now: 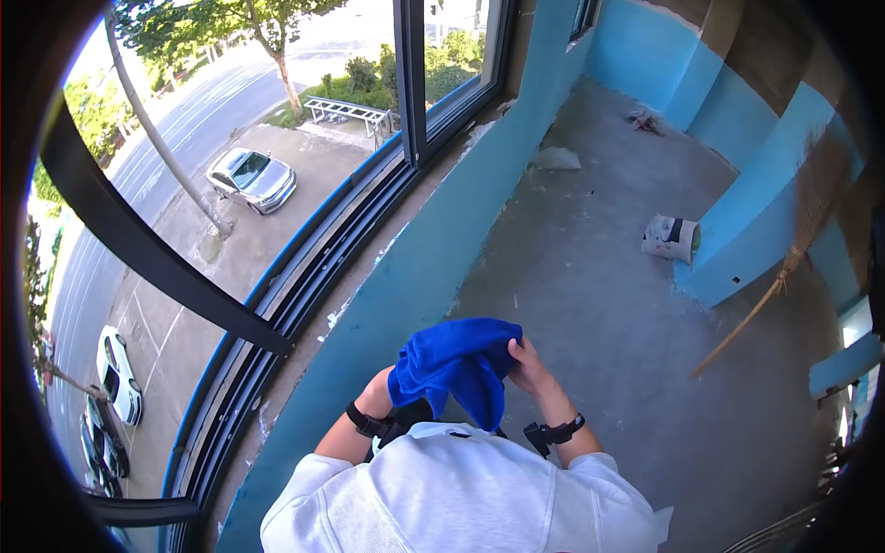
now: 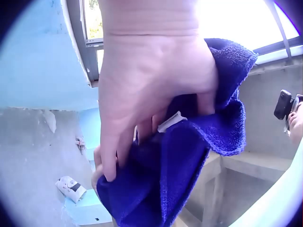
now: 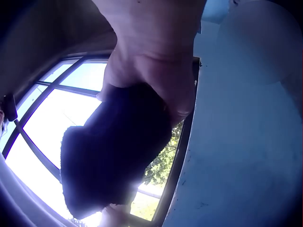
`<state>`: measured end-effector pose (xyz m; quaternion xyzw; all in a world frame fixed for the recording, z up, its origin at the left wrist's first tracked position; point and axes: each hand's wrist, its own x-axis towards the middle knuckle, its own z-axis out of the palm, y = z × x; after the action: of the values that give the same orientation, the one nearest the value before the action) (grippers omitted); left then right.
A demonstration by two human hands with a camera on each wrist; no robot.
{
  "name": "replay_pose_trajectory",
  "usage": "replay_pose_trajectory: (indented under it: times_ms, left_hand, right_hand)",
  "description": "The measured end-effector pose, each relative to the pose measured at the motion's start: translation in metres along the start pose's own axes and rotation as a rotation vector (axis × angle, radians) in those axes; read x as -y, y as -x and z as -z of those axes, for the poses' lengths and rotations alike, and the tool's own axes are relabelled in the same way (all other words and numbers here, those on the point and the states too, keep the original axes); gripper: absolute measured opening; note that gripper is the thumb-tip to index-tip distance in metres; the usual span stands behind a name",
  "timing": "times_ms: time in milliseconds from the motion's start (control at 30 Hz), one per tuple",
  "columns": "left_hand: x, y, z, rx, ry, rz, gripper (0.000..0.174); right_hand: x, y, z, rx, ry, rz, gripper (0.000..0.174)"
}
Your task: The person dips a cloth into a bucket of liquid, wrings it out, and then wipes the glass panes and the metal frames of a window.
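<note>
A blue cloth (image 1: 461, 364) hangs in folds between both hands in front of the white shirt. The left hand (image 1: 376, 394) is at its left side, mostly behind cloth; in the left wrist view the left hand (image 2: 151, 80) grips the cloth (image 2: 180, 165), thumb and fingers around it, near a small white tag (image 2: 171, 121). The right hand (image 1: 530, 367) pinches the cloth's upper right corner. In the right wrist view the cloth (image 3: 113, 146) looks dark under the right hand (image 3: 151, 71), with its fingertips partly hidden.
A long window with a sill (image 1: 304, 323) runs along the left above a blue wall (image 1: 415, 267). On the grey floor (image 1: 590, 276) lie a printed bag (image 1: 671, 238) and some debris (image 1: 643, 122). A straw broom (image 1: 795, 258) leans at the right.
</note>
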<state>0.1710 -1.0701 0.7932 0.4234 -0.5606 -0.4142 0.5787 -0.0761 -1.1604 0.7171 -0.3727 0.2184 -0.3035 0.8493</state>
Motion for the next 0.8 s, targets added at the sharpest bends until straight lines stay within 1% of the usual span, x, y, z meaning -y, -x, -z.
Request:
replay_pose_trajectory:
  times_ms: [33, 67, 133, 200, 233, 300, 367, 433, 467, 533, 567, 600, 633, 667, 733, 800]
  left_hand:
    - [0.007, 0.012, 0.015, 0.017, 0.027, 0.010, 0.038]
    - [0.022, 0.005, 0.020, 0.036, 0.055, 0.020, 0.038]
    - [0.044, -0.024, 0.017, 0.077, 0.110, 0.042, 0.038]
    - [0.065, -0.055, 0.033, 0.117, 0.170, 0.076, 0.038]
    - [0.079, -0.056, 0.036, 0.136, 0.205, 0.097, 0.038]
    - [0.123, -0.068, 0.049, -0.010, 0.361, 0.138, 0.038]
    - [0.102, -0.126, 0.051, 0.105, 0.289, -0.015, 0.040]
    - [0.100, -0.183, 0.067, 0.329, -0.088, -0.223, 0.043]
    - [0.110, -0.190, 0.065, 0.324, -0.056, -0.186, 0.043]
    - [0.127, -0.212, 0.067, 0.222, 0.288, 0.009, 0.047]
    - [0.142, -0.221, 0.071, 0.223, 0.299, 0.023, 0.047]
    - [0.162, -0.225, 0.074, 0.168, 0.601, 0.238, 0.050]
    - [0.179, -0.232, 0.074, 0.104, 0.896, 0.453, 0.052]
    - [0.196, -0.240, 0.074, 0.101, 0.897, 0.461, 0.052]
    - [0.223, -0.261, 0.074, 0.061, 1.127, 0.523, 0.056]
    - [0.248, -0.275, 0.070, 0.047, 1.105, 0.513, 0.055]
  right_hand:
    - [0.007, -0.005, 0.006, -0.002, -0.001, -0.015, 0.062]
    - [0.013, -0.011, 0.009, 0.016, -0.014, -0.052, 0.061]
    - [0.028, -0.031, 0.014, 0.029, -0.035, -0.100, 0.060]
    - [0.041, -0.059, 0.015, -0.033, 0.108, -0.087, 0.053]
    - [0.044, -0.077, 0.024, -0.045, 0.099, -0.110, 0.053]
    - [0.051, -0.113, 0.044, -0.073, 0.181, -0.052, 0.043]
    - [0.072, -0.148, 0.044, -0.164, 0.111, -0.048, 0.038]
    - [0.100, -0.177, 0.045, -0.166, 0.061, -0.083, 0.039]
    - [0.113, -0.190, 0.048, -0.168, 0.066, -0.088, 0.041]
    - [0.134, -0.217, 0.062, -0.183, 0.122, -0.067, 0.045]
    - [0.144, -0.230, 0.075, -0.164, 0.130, -0.069, 0.048]
    - [0.154, -0.239, 0.085, -0.143, 0.137, -0.073, 0.052]
    - [0.162, -0.246, 0.093, -0.151, 0.132, -0.084, 0.052]
    - [0.171, -0.254, 0.099, -0.152, 0.123, -0.065, 0.050]
    - [0.189, -0.272, 0.114, -0.153, 0.104, -0.044, 0.049]
    - [0.201, -0.281, 0.129, -0.089, 0.188, -0.056, 0.047]
